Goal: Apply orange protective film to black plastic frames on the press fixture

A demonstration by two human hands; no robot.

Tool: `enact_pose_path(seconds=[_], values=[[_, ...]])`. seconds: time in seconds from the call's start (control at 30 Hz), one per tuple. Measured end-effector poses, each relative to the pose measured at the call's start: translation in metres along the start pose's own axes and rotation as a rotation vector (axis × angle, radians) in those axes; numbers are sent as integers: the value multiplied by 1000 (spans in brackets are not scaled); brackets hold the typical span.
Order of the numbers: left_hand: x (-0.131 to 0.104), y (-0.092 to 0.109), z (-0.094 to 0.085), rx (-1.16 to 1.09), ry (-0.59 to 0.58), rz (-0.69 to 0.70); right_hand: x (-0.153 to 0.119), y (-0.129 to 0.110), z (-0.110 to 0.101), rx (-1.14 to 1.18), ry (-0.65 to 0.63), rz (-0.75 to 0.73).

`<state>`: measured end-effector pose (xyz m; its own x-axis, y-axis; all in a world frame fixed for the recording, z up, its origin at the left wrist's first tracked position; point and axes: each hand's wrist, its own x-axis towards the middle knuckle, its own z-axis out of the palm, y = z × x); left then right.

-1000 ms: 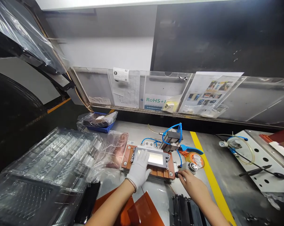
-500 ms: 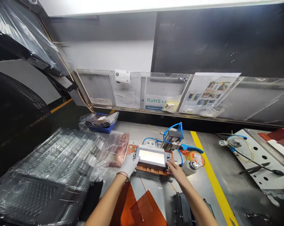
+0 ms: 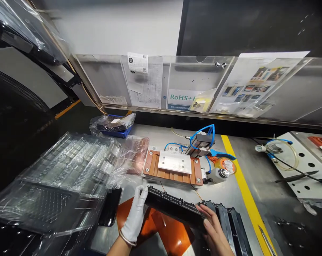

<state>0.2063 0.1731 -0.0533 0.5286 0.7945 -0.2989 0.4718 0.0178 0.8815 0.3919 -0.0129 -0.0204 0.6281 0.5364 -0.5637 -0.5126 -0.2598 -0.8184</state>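
Between my two hands is a long black part [image 3: 174,209] with small metal fittings along its upper edge, tilted above the table. My left hand [image 3: 135,213], in a white glove, pinches its left end. My bare right hand [image 3: 213,225] grips the right end, thumb at the near side and fingers behind. Just beyond stands a brown fixture [image 3: 152,169] with a silver plate [image 3: 174,162] on top. Orange translucent sheets [image 3: 171,233] lie below the part. Several similar dark bars [image 3: 230,220] rest by my right hand.
Plastic-wrapped clear trays [image 3: 70,170] fill the left side, with a black phone-like slab [image 3: 111,207] beside them. A pneumatic cylinder [image 3: 202,144] with blue hoses stands behind the fixture, a dispenser bottle [image 3: 218,175] to its right. Yellow tape [image 3: 243,192] crosses the table.
The part with the pale panel has come off the fixture, uncovering the silver plate. Both hands have moved nearer to me and now hold a black part tilted up.
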Motion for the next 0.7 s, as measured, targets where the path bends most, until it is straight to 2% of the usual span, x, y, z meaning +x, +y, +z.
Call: enact_pose_path(seconds=[0.1,0.17,0.23,0.3,0.37,0.4,0.47,0.5,0.6,0.7], values=[[-3,-8,-10,233,-20,150,-6,-5,-6,-230,-172,-85],[-2,1,-16,291,-8,207,-8,-5,-13,-368,-322,-92],[1,21,-24,208,7,183,-10,-4,-18,-477,-398,-113],[1,44,-34,179,65,228,-13,-3,-22,-529,-391,-164],[-1,64,-45,292,119,410,-17,-1,-23,-560,-328,-214],[-3,72,-50,386,98,525,-19,0,-24,-578,-303,-225],[-6,82,-56,618,-65,688,-21,3,-26,-616,-277,-226],[-6,85,-57,745,-176,709,-21,5,-28,-631,-281,-226],[-3,88,-53,1137,-430,605,-20,11,-31,-671,-307,-245],[1,90,-44,1363,-580,496,-23,14,-23,-668,-264,-230]])
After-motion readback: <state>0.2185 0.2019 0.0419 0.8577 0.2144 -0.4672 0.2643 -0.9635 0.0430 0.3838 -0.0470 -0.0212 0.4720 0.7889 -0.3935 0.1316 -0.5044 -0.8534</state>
